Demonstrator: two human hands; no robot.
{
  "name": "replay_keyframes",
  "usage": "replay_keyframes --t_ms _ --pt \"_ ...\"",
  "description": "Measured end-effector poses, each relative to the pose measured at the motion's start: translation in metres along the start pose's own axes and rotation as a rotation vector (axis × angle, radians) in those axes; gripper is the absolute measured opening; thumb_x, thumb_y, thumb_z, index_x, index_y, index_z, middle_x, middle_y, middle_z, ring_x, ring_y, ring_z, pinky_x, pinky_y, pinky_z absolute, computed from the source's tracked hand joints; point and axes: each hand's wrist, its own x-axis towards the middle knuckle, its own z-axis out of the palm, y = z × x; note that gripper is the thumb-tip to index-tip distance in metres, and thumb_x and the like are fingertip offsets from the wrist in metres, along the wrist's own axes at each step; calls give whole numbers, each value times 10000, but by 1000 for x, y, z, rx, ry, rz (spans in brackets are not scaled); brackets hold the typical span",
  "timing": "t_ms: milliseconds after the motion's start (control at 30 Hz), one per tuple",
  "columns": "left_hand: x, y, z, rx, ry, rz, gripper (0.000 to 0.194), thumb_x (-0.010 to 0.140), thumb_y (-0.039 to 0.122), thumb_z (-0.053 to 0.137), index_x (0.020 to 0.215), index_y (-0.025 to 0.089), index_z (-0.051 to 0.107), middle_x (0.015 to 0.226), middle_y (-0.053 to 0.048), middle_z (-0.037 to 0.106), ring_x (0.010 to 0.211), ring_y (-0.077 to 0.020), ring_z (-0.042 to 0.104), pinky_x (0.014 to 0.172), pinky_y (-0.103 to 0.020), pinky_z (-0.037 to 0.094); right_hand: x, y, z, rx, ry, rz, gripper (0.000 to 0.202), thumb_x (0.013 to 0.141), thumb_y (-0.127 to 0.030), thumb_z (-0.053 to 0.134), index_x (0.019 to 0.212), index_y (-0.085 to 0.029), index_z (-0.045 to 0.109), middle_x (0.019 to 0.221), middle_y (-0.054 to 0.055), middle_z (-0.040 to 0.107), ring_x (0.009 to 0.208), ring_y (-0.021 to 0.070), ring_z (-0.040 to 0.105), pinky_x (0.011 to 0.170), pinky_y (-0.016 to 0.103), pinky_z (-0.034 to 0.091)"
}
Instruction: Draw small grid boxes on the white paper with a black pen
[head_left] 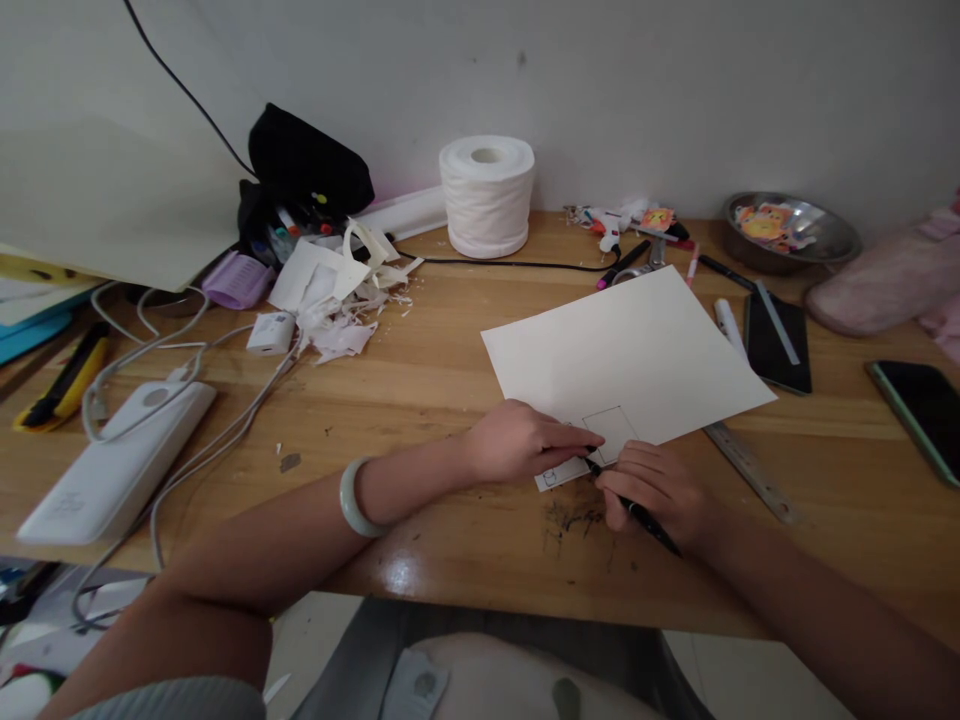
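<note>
A sheet of white paper [622, 340] lies at a slant on the wooden desk. Near its lower edge are thin black lines, including a drawn square and small curved marks at the corner. My right hand [652, 490] is closed around a black pen [651, 526], its tip down at the paper close to the square. Across the paper's lower left part rests my left hand [517, 440], its index finger stretched toward the pen tip. The other left fingers are partly hidden. A pale bangle [360, 498] circles my left wrist.
A metal ruler [750, 472] lies right of the paper, partly under it. Behind stand a tissue roll [487, 200] and a metal bowl [825, 240] with paper cutouts. Paper scraps [337, 300], a power bank [116, 465] and cables lie left; phones [922, 410] lie right.
</note>
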Motion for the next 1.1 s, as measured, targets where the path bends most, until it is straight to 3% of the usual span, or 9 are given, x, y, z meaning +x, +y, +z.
replay_keyframes --t_ms 200,400,500,733,1100 --pt "0 1 0 2 -23 -17 260 863 284 450 1083 245 583 855 11 680 659 -82 613 570 -166 410 3 0 -5 89 39 167 126 732 -105 461 742 -217 519 560 -9 547 509 115 497 500 257 424" --pt "0 0 1 33 -12 -30 260 852 306 468 1083 268 583 773 17 681 590 -81 597 528 -172 390 -6 9 -5 266 156 763 150 812 -221 418 718 -197 532 535 -17 500 482 109 471 464 237 385" --pt "0 -1 2 22 1 -15 257 854 297 467 1082 267 582 772 14 681 605 -86 599 533 -172 387 -4 12 -3 328 157 901 216 836 -291 398 691 -189 522 477 -34 446 451 104 439 451 227 369" --pt "0 0 1 26 -17 -23 260 858 306 459 1083 268 581 772 16 681 587 -85 593 518 -177 378 1 12 -1 415 92 959 234 841 -309 394 680 -188 512 484 -35 449 472 105 446 464 220 376" --pt "0 0 1 5 -19 -29 263 859 302 457 1088 263 580 842 16 680 643 -83 610 549 -163 395 -1 11 -2 391 88 953 256 835 -322 392 662 -186 523 483 -33 442 476 107 432 478 230 359"
